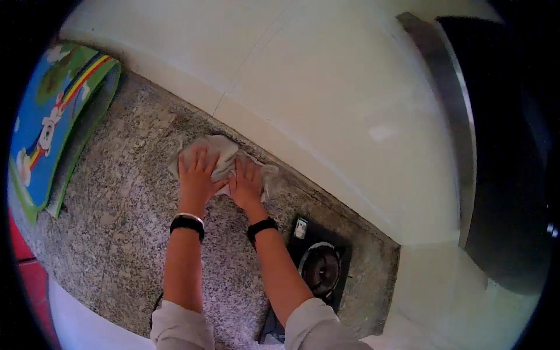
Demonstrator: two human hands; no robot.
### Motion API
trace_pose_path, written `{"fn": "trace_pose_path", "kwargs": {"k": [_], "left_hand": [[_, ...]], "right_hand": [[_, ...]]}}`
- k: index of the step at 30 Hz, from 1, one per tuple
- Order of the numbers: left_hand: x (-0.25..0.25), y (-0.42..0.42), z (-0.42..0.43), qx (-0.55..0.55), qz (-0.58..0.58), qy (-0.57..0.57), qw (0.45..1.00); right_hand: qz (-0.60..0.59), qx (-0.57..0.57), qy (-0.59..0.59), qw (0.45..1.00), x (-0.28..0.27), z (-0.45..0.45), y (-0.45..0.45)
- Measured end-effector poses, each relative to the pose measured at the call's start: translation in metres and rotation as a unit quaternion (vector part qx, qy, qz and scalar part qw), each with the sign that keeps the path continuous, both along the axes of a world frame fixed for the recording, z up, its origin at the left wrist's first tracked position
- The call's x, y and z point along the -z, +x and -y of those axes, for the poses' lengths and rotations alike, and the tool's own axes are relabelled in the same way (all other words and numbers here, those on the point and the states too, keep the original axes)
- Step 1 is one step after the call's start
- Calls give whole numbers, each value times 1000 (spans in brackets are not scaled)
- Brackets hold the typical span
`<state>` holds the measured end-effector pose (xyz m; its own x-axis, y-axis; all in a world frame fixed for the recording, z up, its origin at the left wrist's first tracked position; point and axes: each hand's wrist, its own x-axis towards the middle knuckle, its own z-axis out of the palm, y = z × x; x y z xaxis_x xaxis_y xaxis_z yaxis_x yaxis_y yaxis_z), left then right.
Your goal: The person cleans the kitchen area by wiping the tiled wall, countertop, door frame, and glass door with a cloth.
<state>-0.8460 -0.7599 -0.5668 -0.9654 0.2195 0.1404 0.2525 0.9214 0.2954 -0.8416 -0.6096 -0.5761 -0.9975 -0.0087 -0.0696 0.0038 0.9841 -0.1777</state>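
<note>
A pale grey cloth lies crumpled on the speckled stone countertop, close to the foot of the wall. My left hand presses flat on the cloth's left part, fingers spread. On its right part rests my right hand, fingers also stretched out over the fabric. Both thumbs point towards each other and nearly meet. Black bands circle both wrists, and a light bracelet sits beside the left one. The cloth's far edge bunches up in folds, and a loose end sticks out to the right.
To the right, a black stove with a round burner stands partly under my right forearm. A folded mat with a cartoon print lies at the counter's left end. Cream wall tiles rise behind; a dark hood hangs upper right.
</note>
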Motion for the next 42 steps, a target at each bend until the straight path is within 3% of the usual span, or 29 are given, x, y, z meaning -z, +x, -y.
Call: {"fn": "trace_pose_path", "kwargs": {"k": [2, 9, 18, 20, 24, 26, 27, 28, 30, 31, 32, 34, 36, 39, 40, 42], "left_hand": [[4, 17, 5, -43, -32, -30, 998], [4, 91, 24, -32, -23, -45, 998], [-12, 270, 52, -18, 41, -98, 994], [-15, 317, 58, -12, 44, -146, 988], [-3, 412, 51, 10, 26, -100, 995], [-6, 452, 41, 48, 153, -114, 980], [-16, 468, 32, 75, 119, -108, 984], [-21, 482, 25, 85, 178, -77, 977], [-19, 506, 4, 87, 139, -60, 985], [-5, 519, -7, 95, 68, -146, 982], [-5, 527, -17, 108, 67, -152, 980], [-7, 540, -38, 130, 110, -80, 982], [-14, 552, -58, 151, 79, -72, 983], [-40, 562, -92, 239, 141, -44, 960], [-40, 565, -104, 257, 138, -52, 955], [-29, 571, -125, 361, 19, -145, 921]], "right_hand": [[29, 18, -13, 999, -11, 10, 6], [26, -8, 23, 999, -19, 31, 74], [-156, -130, -13, 979, -13, 73, 224], [15, -143, -19, 989, -33, 80, 271], [28, -170, -74, 982, -47, 65, 368], [-29, -205, -108, 972, -37, 54, 413], [17, -207, -126, 970, -43, 48, 432], [20, -205, -138, 969, -47, 37, 452], [58, -149, -235, 959, -52, 17, 491], [55, -139, -241, 959, -53, 6, 504], [51, -140, -235, 960, -51, -5, 515], [40, -139, -222, 964, -42, -27, 535], [8, -86, -284, 955, -43, -45, 552], [16, -34, -280, 959, -54, -82, 576], [25, -18, -228, 973, -55, -97, 585], [54, 13, -121, 991, -49, -126, 608]]}}
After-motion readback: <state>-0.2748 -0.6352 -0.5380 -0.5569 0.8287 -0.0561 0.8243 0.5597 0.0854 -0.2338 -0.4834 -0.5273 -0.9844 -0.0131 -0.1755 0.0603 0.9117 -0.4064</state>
